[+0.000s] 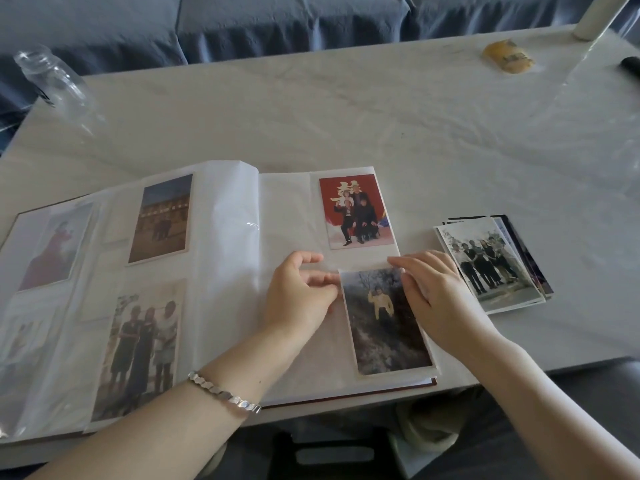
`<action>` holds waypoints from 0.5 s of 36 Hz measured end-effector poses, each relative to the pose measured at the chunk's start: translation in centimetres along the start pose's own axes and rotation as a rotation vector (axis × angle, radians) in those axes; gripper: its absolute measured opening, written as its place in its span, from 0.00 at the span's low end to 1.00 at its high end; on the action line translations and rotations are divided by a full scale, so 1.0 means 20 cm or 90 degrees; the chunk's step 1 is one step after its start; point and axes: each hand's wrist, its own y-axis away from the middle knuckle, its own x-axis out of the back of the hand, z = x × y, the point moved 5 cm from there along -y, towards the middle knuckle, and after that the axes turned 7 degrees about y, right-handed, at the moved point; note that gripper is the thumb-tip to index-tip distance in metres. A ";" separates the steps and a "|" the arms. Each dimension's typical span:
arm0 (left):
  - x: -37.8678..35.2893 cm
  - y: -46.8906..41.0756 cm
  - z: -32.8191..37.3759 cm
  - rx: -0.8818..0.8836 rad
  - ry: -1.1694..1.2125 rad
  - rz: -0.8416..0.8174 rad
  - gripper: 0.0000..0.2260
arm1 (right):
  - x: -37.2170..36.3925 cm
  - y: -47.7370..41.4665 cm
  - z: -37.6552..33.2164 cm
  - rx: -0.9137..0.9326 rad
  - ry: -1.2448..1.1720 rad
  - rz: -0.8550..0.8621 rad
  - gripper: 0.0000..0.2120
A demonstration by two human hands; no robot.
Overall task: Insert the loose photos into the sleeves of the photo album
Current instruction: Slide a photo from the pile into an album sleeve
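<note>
Nearest me, L forearm comes in from bottom left w/ a silver link bracelet on the wrist. R forearm comes in from bottom right.

Photo album lies open at the near table edge, white pages w/ clear sleeves. The loose photo sits on the lower right of the R page: portrait format, white border, a figure in a yellow top on a dark, scrubby slope. It's tilted a little, top leaning left. Can't tell how far it's inside a sleeve.

Left hand is at the photo's upper left edge, fingers bent, tips touching that edge, thumb raised apart. Pinch or not, I can't tell. Right hand lies over the upper right corner, fingers nearly straight and pressed flat, index finger running along the top edge.

Just above, a red-backed group photo is sleeved. L page holds three more: a building shot, a group of three and a figure in red.

Right of the album, apart from it, is the stack of loose photos, a group shot on top.

Farther back on the pale table: clear plastic bottle at far left, a yellow object at far right. Blue sofa behind.
</note>
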 end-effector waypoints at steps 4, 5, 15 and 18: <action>-0.01 0.00 0.05 -0.103 -0.180 -0.026 0.16 | 0.01 -0.09 -0.04 0.006 0.037 -0.046 0.14; -0.02 0.00 0.08 -0.157 -0.270 -0.034 0.17 | 0.01 -0.10 -0.05 0.010 0.052 -0.064 0.15; -0.12 -0.02 0.13 -0.313 -0.496 -0.103 0.10 | 0.03 -0.17 -0.03 0.007 0.105 -0.106 0.16; -0.13 -0.02 0.13 -0.312 -0.486 -0.105 0.10 | 0.03 -0.15 -0.02 0.012 0.110 -0.102 0.15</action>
